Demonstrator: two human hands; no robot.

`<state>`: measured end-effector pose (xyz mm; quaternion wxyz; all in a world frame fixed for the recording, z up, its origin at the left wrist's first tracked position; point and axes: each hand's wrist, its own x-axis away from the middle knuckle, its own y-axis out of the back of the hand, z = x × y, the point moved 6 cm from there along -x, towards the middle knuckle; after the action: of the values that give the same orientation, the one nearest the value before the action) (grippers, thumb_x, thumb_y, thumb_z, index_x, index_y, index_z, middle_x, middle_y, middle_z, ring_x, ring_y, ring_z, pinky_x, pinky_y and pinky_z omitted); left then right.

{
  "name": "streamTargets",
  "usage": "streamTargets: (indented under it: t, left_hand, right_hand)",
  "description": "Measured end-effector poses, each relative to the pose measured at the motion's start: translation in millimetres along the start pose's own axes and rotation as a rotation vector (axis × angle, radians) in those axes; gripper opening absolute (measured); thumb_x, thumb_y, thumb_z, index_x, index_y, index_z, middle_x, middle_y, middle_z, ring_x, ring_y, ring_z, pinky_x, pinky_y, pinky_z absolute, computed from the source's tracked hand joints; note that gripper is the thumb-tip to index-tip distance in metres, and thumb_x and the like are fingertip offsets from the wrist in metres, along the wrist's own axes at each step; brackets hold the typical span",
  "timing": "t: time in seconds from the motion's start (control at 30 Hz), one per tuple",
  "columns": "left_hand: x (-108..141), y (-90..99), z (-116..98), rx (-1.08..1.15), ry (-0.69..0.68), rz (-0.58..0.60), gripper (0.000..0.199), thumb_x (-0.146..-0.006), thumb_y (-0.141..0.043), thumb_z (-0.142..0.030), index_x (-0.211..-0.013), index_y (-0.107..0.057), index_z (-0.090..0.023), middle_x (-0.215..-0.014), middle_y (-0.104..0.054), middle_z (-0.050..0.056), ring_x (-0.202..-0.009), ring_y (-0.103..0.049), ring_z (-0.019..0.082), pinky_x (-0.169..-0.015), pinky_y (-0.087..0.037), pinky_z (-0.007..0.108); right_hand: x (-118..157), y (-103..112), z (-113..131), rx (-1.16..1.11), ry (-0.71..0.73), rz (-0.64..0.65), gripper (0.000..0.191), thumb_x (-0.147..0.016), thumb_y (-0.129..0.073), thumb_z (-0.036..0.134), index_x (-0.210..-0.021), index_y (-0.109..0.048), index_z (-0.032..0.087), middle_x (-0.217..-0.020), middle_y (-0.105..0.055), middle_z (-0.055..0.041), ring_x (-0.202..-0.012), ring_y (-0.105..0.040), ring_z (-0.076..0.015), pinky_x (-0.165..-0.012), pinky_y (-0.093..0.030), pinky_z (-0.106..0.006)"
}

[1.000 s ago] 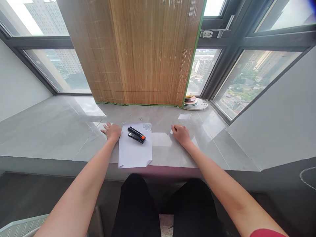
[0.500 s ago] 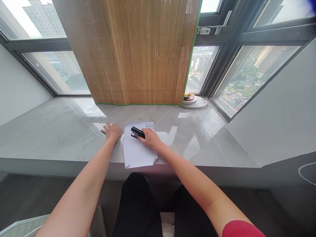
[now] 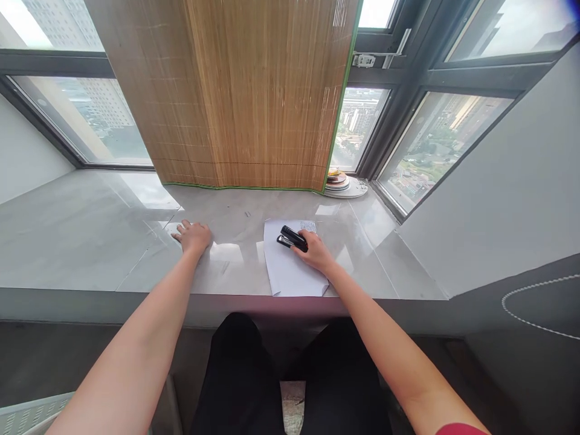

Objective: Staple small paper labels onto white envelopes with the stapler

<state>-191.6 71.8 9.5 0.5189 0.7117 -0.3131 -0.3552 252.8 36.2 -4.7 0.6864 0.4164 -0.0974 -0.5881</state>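
The white paper (image 3: 290, 273) reached the near edge of the grey ledge (image 3: 240, 275). The person's right hand (image 3: 316, 252) grasped the black stapler (image 3: 294, 236) by its rear end, the front part jutting past the fingers over the paper's far half. Its long axis ran aslant, the front end pointing left and slightly away. Well to the left, the left hand (image 3: 194, 237) rested on the ledge, ungripping, fingers spread. Stacked plates (image 3: 338, 184) stood beyond, by the bamboo blind (image 3: 249, 96).

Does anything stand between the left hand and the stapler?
Nothing visible blocks it: only flat sill and part of the paper lie between the left hand and the stapler, whose right end the right hand holds.
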Motion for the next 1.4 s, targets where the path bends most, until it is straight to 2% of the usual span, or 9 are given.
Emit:
streamTargets:
  t: [0.1, 0.27, 0.4, 0.53, 0.6, 0.8, 1.13, 1.27, 1.4]
  left_hand:
    - [1, 2.7, -1, 0.015, 0.003, 0.000, 0.052, -0.105, -0.037, -0.027, -0.134, -0.073, -0.004, -0.157, -0.053, 0.036, -0.152, -0.044, 0.051, -0.126, -0.029, 0.078]
    - [13, 16.6, -5, 0.056, 0.009, -0.008, 0.049, -0.105, -0.039, -0.022, -0.135, -0.071, 0.000, -0.155, -0.054, 0.036, -0.151, -0.046, 0.050, -0.128, -0.030, 0.072]
    - [53, 21.0, -39, 0.166, -0.068, -0.038, 0.044, -0.107, -0.035, -0.019, -0.125, -0.074, -0.011, -0.143, -0.067, 0.025, -0.141, -0.058, 0.038, -0.122, -0.046, 0.052]
    - [132, 2.7, -127, 0.510, -0.747, 0.228, 0.031, -0.105, -0.047, -0.025, -0.123, -0.072, -0.023, -0.139, -0.074, 0.009, -0.136, -0.064, 0.027, -0.124, -0.047, 0.043]
    - [163, -4.8, -150, 0.539, -0.896, 0.275, 0.031, -0.105, -0.056, -0.035, -0.132, -0.069, -0.025, -0.147, -0.071, 0.008, -0.142, -0.062, 0.028, -0.128, -0.043, 0.046]
    - [174, -20.2, -156, 0.450, -0.792, 0.300, 0.066, -0.094, -0.079, -0.045, -0.150, -0.058, -0.017, -0.157, -0.064, 0.020, -0.149, -0.057, 0.039, -0.129, -0.039, 0.054]
    - [170, -18.8, -159, 0.435, -0.787, 0.270, 0.051, -0.093, -0.079, -0.043, -0.138, -0.064, -0.024, -0.150, -0.069, 0.014, -0.146, -0.060, 0.037, -0.125, -0.043, 0.053]
    - [171, -14.4, -159, 0.468, -0.774, 0.270, 0.048, -0.090, -0.081, -0.041, -0.133, -0.067, -0.024, -0.146, -0.071, 0.014, -0.143, -0.062, 0.038, -0.123, -0.044, 0.054]
    - [170, -12.8, -158, 0.524, -0.753, 0.301, 0.049, -0.089, -0.083, -0.042, -0.132, -0.067, -0.025, -0.143, -0.073, 0.013, -0.141, -0.065, 0.037, -0.124, -0.044, 0.054]
  right_hand:
    - [-1, 6, 1, -0.036, 0.020, -0.035, 0.032, -0.086, -0.077, 0.037, -0.113, -0.067, 0.023, -0.108, -0.072, -0.0081, -0.102, -0.061, -0.0279, -0.092, -0.048, -0.039]
    - [-7, 10, 3, -0.088, 0.037, 0.047, 0.020, -0.089, -0.073, 0.041, -0.091, -0.067, 0.023, -0.090, -0.065, -0.0044, -0.084, -0.057, -0.0229, -0.081, -0.045, -0.036]
    - [-7, 16, 6, -0.171, 0.066, -0.017, 0.021, -0.089, -0.071, 0.041, -0.095, -0.070, 0.021, -0.091, -0.064, -0.0052, -0.083, -0.057, -0.0236, -0.079, -0.045, -0.037]
    - [-8, 20, -1, -0.251, 0.020, -0.038, 0.025, -0.084, -0.071, 0.039, -0.101, -0.074, 0.021, -0.091, -0.066, -0.0040, -0.081, -0.057, -0.0229, -0.078, -0.046, -0.036]
    - [-9, 20, -6, -0.269, -0.009, -0.028, 0.026, -0.082, -0.071, 0.038, -0.102, -0.074, 0.021, -0.091, -0.068, -0.0036, -0.083, -0.059, -0.0232, -0.080, -0.048, -0.037]
    - [-10, 19, -15, -0.308, -0.017, -0.047, 0.032, -0.082, -0.068, 0.036, -0.111, -0.073, 0.023, -0.112, -0.076, -0.0068, -0.106, -0.068, -0.0289, -0.100, -0.052, -0.045]
    - [-7, 18, -14, -0.394, -0.033, -0.028, 0.041, -0.088, -0.065, 0.043, -0.122, -0.075, 0.023, -0.125, -0.078, -0.0100, -0.119, -0.070, -0.0297, -0.108, -0.052, -0.045]
    - [-9, 23, -28, -0.462, -0.180, -0.142, 0.038, -0.094, -0.044, 0.040, -0.111, -0.073, 0.023, -0.115, -0.078, -0.0097, -0.114, -0.071, -0.0287, -0.108, -0.053, -0.046]
    - [-12, 18, -33, -0.367, -0.187, -0.126, 0.034, -0.085, -0.043, 0.031, -0.102, -0.072, 0.024, -0.114, -0.078, -0.0086, -0.116, -0.069, -0.0298, -0.111, -0.051, -0.049]
